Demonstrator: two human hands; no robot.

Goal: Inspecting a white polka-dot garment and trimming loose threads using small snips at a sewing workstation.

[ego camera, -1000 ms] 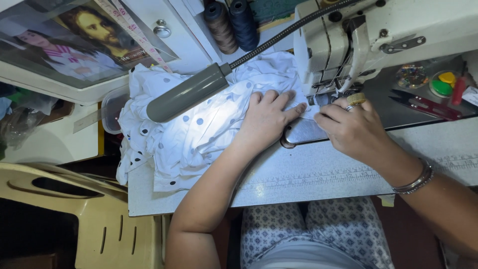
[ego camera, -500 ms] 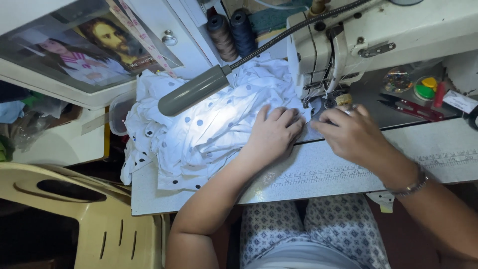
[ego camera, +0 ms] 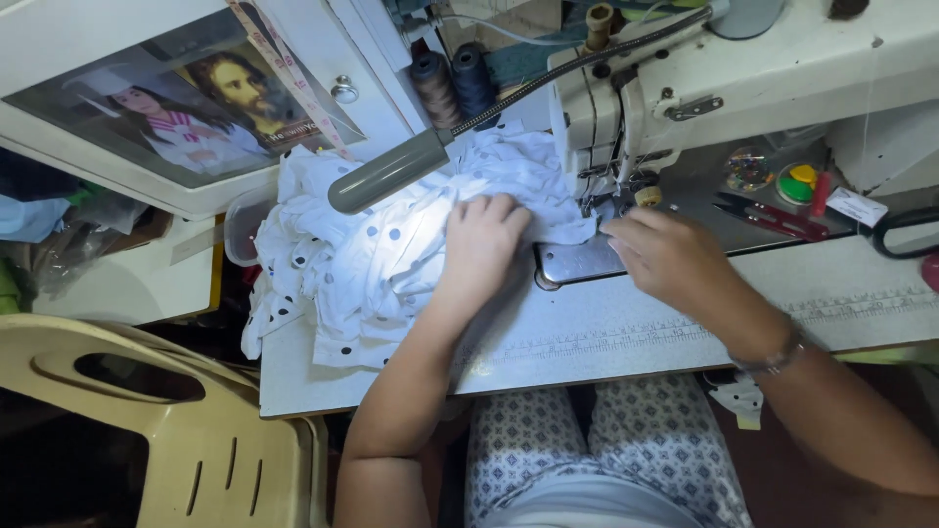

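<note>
A crumpled white fabric with dark dots (ego camera: 362, 254) lies heaped on the sewing table (ego camera: 626, 332), lit by a grey gooseneck lamp (ego camera: 386, 171). My left hand (ego camera: 484, 244) lies palm-down on the fabric, pressing its right part just left of the metal needle plate (ego camera: 577, 262). My right hand (ego camera: 665, 256) rests on the table by the needle of the white sewing machine (ego camera: 704, 88), fingers curled at the fabric's edge beneath the presser foot. Whether the right fingers pinch the cloth is hidden.
Two thread cones (ego camera: 455, 78), one brown and one dark blue, stand behind the fabric. Red-handled snips (ego camera: 773, 215) and a green-yellow round object (ego camera: 797, 184) lie right of the machine. A framed picture (ego camera: 186, 108) leans at the back left. A beige plastic chair (ego camera: 147, 430) stands at the lower left.
The view has shifted slightly, so everything sits a little lower and left in frame. My left hand stays flat on the fabric; my right hand stays at the needle area.
</note>
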